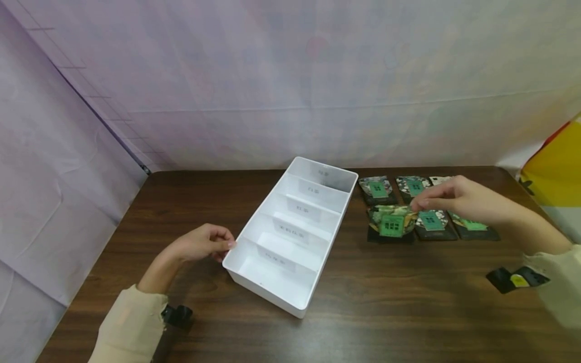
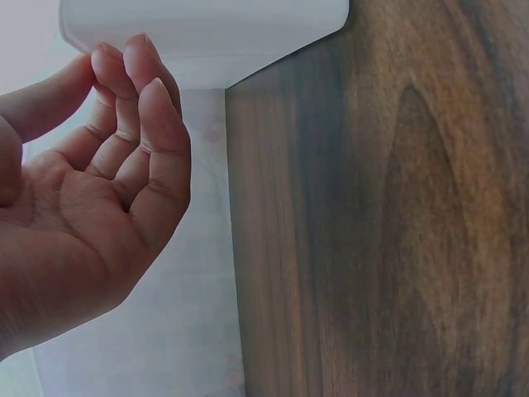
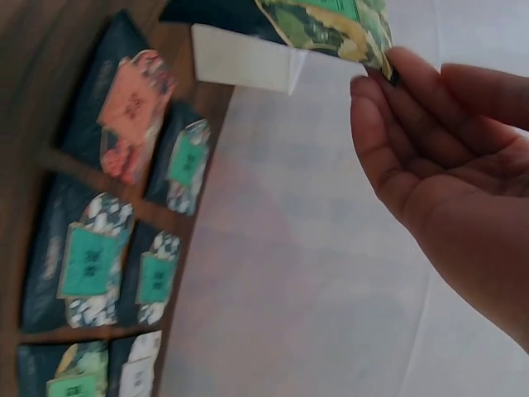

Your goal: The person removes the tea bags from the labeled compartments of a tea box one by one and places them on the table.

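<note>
My right hand (image 1: pixel 447 199) pinches the top corner of a dark packet (image 1: pixel 391 227) with a green label and leafy print. In the right wrist view that packet (image 3: pixel 331 23) hangs above the other packets, between the fingertips and the white box (image 3: pixel 244 58). At the near left corner of a long white divided box (image 1: pixel 268 290), my left hand (image 1: pixel 204 243) holds the rim with thumb and bent fingers. From the left wrist, the hand (image 2: pixel 116 182) shows its fingertips gathered at the white wall (image 2: pixel 248 33). Labels mark the box's compartments, which look bare inside.
More packets lie in two rows right of the box, among them a green-labelled one (image 1: pixel 378 189) and a flower-printed one (image 1: pixel 431 222). A red-labelled packet (image 3: pixel 128 116) shows from the right wrist. Behind the wooden table (image 1: pixel 386 312) hangs a pale curtain (image 1: pixel 272 91).
</note>
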### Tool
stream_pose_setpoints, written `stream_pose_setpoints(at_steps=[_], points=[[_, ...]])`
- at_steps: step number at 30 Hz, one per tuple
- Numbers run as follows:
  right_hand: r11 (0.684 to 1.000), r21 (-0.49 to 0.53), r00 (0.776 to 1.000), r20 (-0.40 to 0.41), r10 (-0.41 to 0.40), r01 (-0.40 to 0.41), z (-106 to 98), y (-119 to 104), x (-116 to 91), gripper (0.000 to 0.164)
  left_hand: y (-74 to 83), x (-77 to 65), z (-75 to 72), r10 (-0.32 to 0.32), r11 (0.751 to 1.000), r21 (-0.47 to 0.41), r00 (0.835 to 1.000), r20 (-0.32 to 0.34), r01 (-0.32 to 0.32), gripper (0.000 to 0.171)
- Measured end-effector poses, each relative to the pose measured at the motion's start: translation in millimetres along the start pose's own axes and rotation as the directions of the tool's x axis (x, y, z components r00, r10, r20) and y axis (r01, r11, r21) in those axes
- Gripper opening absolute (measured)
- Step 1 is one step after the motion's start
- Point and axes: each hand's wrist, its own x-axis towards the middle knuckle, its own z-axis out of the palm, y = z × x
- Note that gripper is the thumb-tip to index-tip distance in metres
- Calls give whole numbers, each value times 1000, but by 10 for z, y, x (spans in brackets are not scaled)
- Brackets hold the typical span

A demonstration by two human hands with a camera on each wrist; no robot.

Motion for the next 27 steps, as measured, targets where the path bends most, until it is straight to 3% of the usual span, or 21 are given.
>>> stream_pose_setpoints(at_steps=[6,15,27], points=[[998,32,990,130,58,-63,35,164,-80,23,3,-2,-2,1,1000,9,1000,3,-1,15],[993,106,970,239,33,-60,112,456,-95,23,3,2,-1,1,1000,9,1000,3,-1,16],[998,61,975,222,-11,-2,275,710,-60,22,8,3,-5,1,1000,12,1000,5,-1,16]])
